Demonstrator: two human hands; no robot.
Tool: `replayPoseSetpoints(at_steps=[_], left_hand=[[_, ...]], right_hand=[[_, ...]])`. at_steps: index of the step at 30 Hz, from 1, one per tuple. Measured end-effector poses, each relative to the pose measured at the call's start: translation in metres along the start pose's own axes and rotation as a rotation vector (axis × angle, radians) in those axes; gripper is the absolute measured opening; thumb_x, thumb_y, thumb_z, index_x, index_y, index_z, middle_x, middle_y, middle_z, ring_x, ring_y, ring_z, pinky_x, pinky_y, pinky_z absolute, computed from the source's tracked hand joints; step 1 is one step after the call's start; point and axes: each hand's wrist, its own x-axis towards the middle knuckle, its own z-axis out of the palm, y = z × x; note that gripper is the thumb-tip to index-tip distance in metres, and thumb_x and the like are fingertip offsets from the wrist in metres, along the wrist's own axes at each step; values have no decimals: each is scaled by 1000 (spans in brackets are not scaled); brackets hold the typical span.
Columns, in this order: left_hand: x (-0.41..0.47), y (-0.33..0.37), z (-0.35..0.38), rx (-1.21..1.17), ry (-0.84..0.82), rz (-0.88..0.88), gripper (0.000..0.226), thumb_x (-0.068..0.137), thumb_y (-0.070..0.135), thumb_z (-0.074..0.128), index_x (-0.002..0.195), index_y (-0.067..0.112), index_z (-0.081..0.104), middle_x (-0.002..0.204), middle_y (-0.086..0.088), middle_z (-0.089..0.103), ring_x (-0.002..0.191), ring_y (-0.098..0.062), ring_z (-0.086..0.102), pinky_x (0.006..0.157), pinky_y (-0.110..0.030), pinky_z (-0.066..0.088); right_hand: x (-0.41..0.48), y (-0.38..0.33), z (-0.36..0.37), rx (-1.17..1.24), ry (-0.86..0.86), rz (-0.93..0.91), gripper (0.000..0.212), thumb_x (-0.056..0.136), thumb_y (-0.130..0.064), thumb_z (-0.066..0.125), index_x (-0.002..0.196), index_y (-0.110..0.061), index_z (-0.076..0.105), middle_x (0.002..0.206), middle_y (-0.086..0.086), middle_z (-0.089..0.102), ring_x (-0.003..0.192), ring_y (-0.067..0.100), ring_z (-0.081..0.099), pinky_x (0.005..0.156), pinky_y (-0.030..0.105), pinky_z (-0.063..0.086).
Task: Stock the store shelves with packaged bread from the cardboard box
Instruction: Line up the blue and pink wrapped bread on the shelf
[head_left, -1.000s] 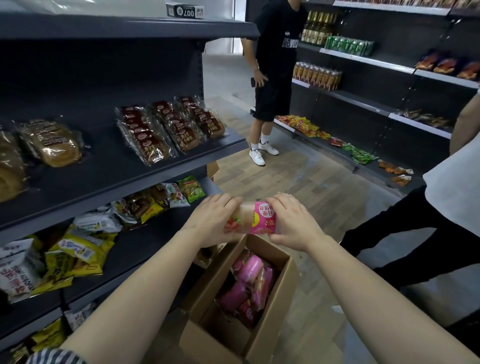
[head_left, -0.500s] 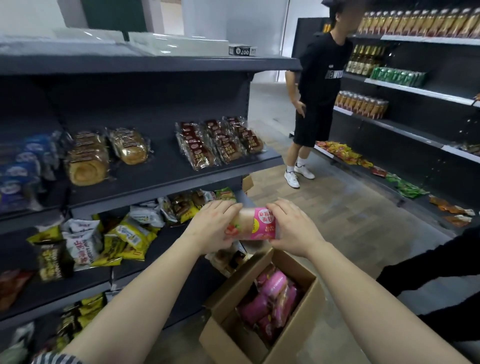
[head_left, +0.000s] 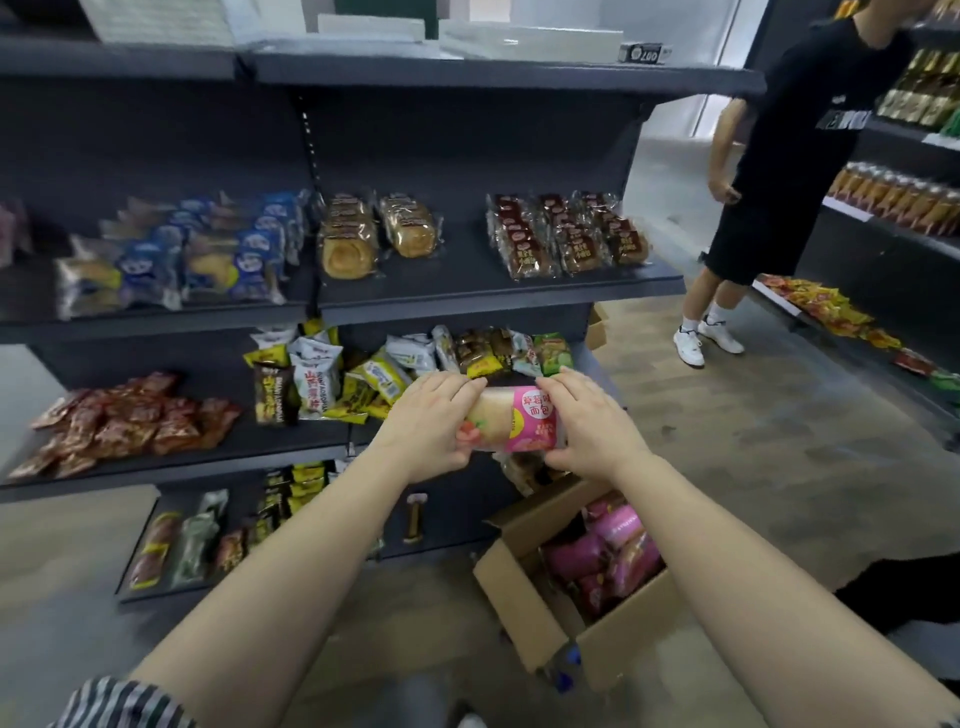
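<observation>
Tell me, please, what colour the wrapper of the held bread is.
The bread wrapper is mostly pink; head view shows it.

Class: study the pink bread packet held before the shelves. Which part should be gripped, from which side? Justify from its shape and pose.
Grip the pink bread packet at its two short ends, coming in from either side. It is an oblong loaf lying roughly level with its long axis left to right, so the left hand and right hand cup the ends without squashing the middle.
</observation>
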Motion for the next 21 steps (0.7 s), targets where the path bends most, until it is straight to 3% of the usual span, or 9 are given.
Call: replayPoseSetpoints(at_steps=[12, 21], left_hand=[[-102, -80, -24, 33, 2, -165, 73, 80, 35, 64, 144, 11, 40, 138, -7, 51, 129, -27, 44, 113, -37, 28], [-178, -198, -51, 70, -13, -282, 76, 73, 36, 71, 140, 8, 48, 133, -10, 57, 123, -29, 52, 110, -42, 35]], right_hand=[[43, -116, 18, 0, -24, -208, 90, 74, -40, 77, 148, -16, 33, 149, 4, 37, 141, 22, 28, 116, 35, 24], [118, -243, 40, 25, -39, -347, 89, 73, -38, 75, 148, -13, 34, 148, 7, 38, 142, 25, 28, 116, 34, 22]])
